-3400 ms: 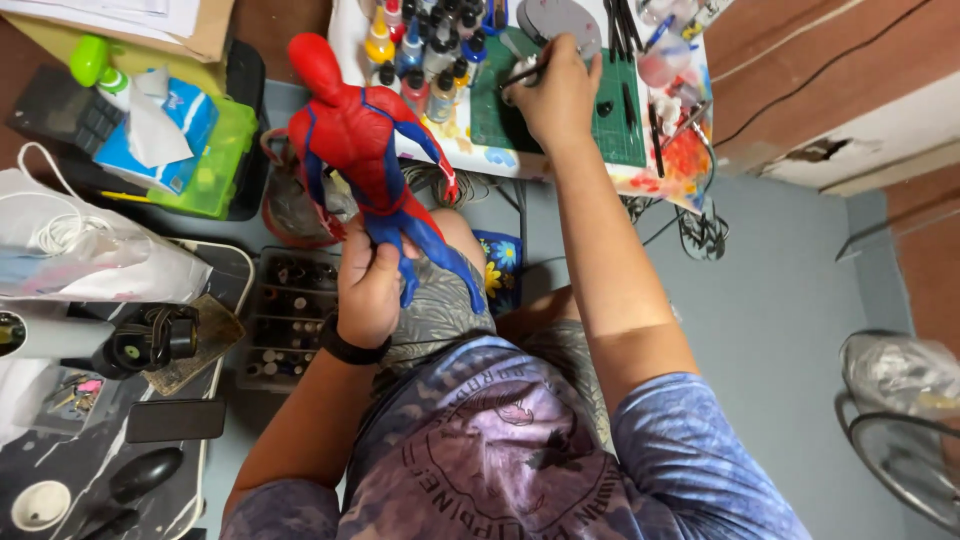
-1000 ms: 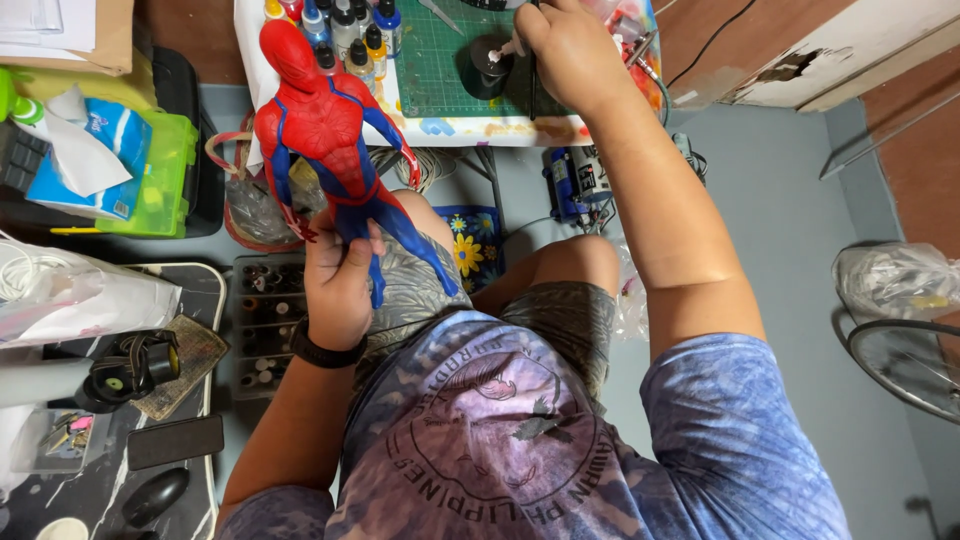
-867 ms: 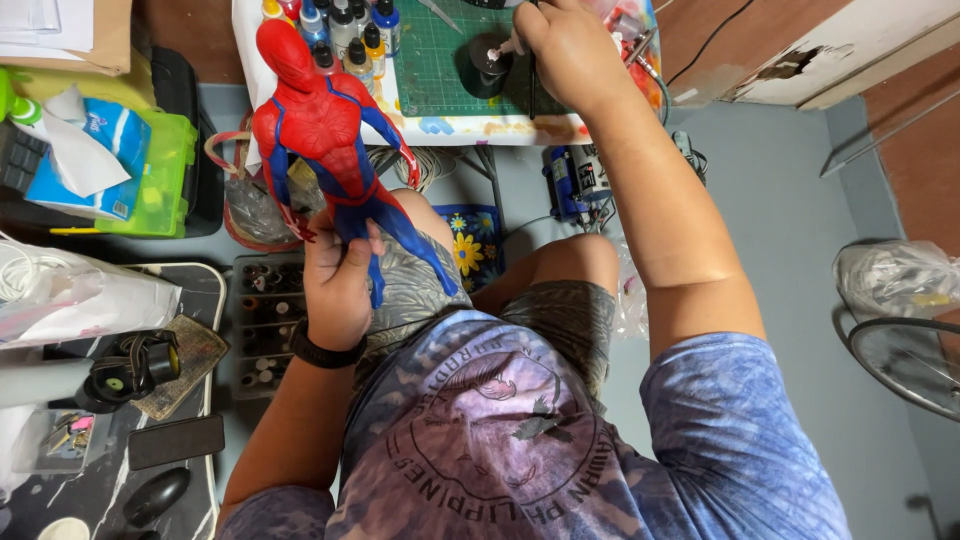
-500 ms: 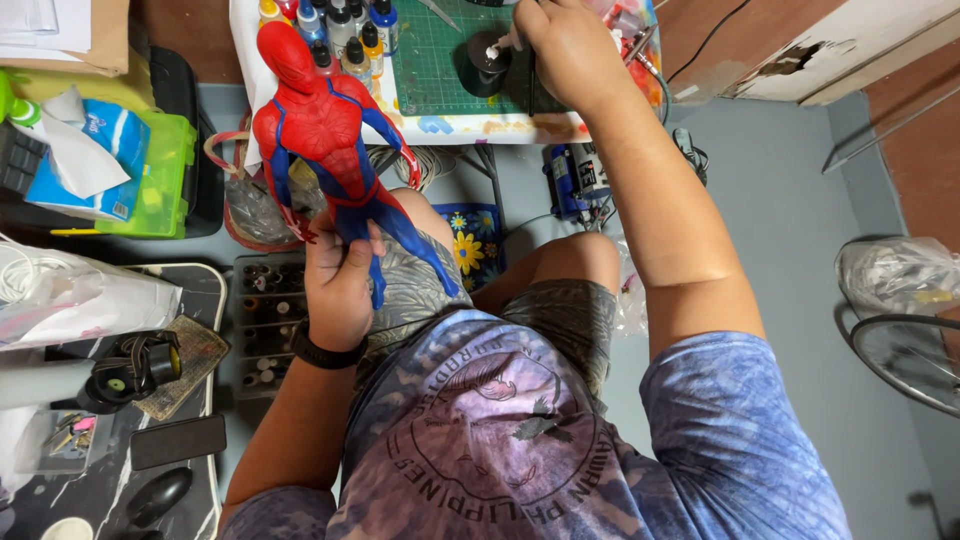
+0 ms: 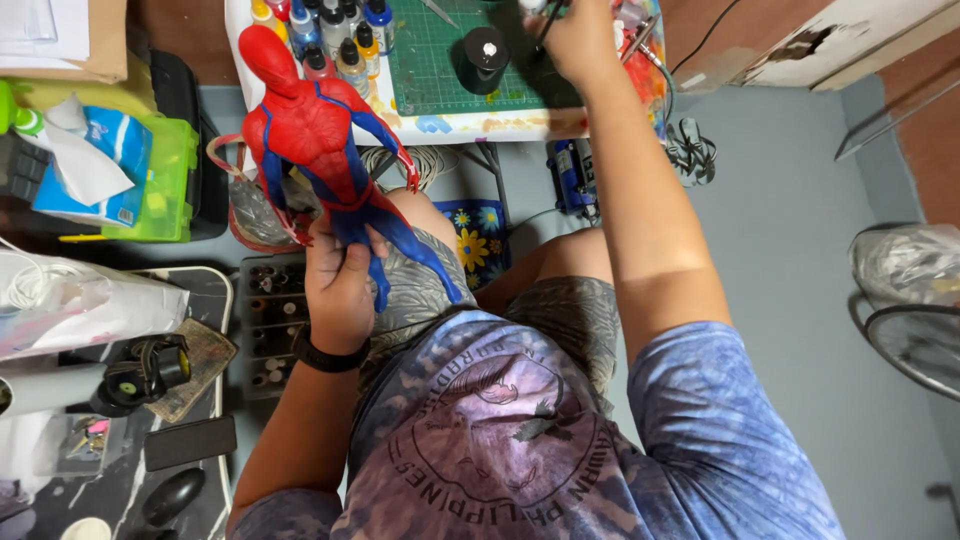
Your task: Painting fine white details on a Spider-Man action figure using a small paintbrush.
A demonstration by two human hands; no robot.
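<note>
Left hand point(image 5: 340, 285) clenched around the legs of one red-and-blue figure point(image 5: 325, 150), held upright over the lap, head toward the table edge; black band at that wrist. Right hand point(image 5: 580, 40) stretched far forward over the green cutting mat point(image 5: 440, 70), fingers closed on one thin dark brush-like tool point(image 5: 548, 22), its tip hidden at the top edge. One round black pot point(image 5: 486, 52) on the mat just left of that hand, touching or apart impossible to tell. About seven small paint bottles point(image 5: 335, 45) clustered on the white table point(image 5: 500, 125) left of the mat, close behind the figure's head. Smears of red and orange paint on the table's right edge. One green plastic box point(image 5: 165, 180) at the far left with one blue tissue pack point(image 5: 85, 165) resting against it. One dark tray of small jars point(image 5: 265, 320) on the floor beside the left forearm. One phone point(image 5: 190, 442) and one black mouse point(image 5: 172, 495) on the marbled desk at lower left. One pair of sandals point(image 5: 690, 150) on the grey floor point(image 5: 800, 250) past the table. One wire chair edge at far right.
</note>
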